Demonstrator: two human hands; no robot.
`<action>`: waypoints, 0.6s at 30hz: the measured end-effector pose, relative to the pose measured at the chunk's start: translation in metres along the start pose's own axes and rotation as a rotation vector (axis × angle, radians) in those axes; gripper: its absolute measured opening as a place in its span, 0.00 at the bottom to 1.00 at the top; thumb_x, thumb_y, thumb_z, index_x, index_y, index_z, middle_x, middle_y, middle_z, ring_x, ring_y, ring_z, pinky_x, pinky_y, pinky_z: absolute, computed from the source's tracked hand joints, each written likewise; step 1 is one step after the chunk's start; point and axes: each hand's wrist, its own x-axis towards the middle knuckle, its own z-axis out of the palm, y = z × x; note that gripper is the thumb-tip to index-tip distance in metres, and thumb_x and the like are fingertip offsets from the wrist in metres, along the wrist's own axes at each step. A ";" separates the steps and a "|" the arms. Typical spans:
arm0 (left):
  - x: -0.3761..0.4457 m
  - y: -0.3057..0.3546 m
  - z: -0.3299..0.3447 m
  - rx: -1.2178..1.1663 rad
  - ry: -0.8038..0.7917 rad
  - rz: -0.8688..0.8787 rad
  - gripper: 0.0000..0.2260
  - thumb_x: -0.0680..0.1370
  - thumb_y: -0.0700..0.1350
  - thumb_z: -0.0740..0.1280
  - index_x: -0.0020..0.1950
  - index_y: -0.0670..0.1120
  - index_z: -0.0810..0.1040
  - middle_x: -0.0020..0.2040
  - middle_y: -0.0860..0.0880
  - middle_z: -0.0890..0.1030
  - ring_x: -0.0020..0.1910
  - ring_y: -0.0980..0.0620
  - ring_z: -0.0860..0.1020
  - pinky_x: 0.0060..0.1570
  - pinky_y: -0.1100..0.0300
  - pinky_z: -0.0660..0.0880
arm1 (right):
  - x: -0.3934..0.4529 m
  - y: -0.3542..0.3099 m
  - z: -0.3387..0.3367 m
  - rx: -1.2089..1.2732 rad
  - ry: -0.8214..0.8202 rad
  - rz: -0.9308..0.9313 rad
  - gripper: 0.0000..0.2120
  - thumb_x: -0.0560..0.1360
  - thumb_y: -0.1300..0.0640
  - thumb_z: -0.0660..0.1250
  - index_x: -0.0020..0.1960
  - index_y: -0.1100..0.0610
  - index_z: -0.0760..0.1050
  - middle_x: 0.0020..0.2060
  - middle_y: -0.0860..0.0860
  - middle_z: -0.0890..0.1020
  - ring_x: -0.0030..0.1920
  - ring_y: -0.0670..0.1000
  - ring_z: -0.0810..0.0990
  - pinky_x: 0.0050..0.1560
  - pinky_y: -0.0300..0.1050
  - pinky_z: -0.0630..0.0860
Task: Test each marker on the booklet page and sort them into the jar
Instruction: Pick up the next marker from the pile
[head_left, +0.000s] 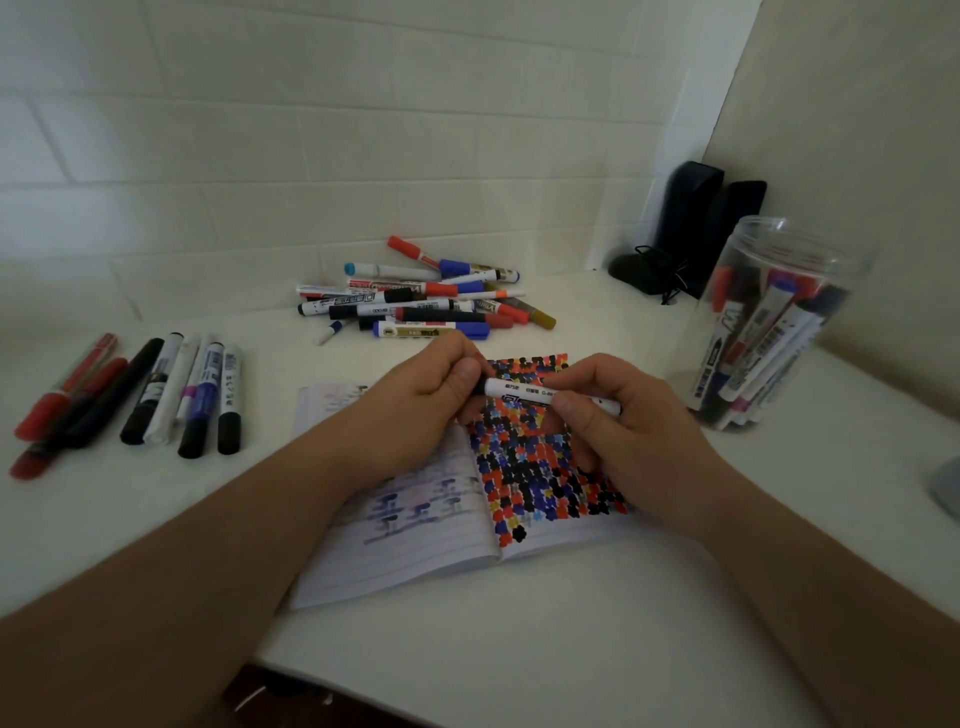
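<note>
Both hands grip marker (524, 391) above booklet (415, 545)

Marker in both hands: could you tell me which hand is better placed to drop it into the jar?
Right hand: it holds the marker barrel, and the jar stands on its side.

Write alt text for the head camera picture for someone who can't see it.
Two hands hold a white marker level over an open booklet covered in coloured blots: left hand at its cap end, right hand on the barrel. More markers lie behind, a clear jar stands right.
</note>
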 end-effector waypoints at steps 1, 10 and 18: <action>0.000 -0.001 0.000 0.012 0.005 0.006 0.11 0.87 0.52 0.53 0.53 0.52 0.73 0.39 0.57 0.78 0.36 0.57 0.71 0.38 0.62 0.71 | 0.001 0.000 0.002 -0.007 0.001 0.002 0.06 0.84 0.57 0.63 0.56 0.49 0.78 0.41 0.48 0.85 0.31 0.46 0.77 0.30 0.35 0.73; 0.001 0.009 0.006 0.058 -0.055 0.080 0.06 0.86 0.50 0.57 0.54 0.55 0.73 0.41 0.55 0.81 0.41 0.58 0.78 0.44 0.58 0.76 | 0.007 -0.018 0.003 -0.204 -0.112 -0.002 0.05 0.79 0.55 0.71 0.49 0.48 0.76 0.39 0.46 0.87 0.39 0.54 0.84 0.42 0.55 0.82; 0.007 -0.002 0.000 0.184 0.004 0.044 0.10 0.83 0.60 0.58 0.63 0.64 0.73 0.53 0.62 0.81 0.51 0.66 0.77 0.55 0.58 0.76 | -0.001 -0.033 -0.029 -0.070 0.013 0.003 0.34 0.81 0.62 0.68 0.75 0.33 0.61 0.36 0.48 0.80 0.32 0.46 0.76 0.35 0.38 0.74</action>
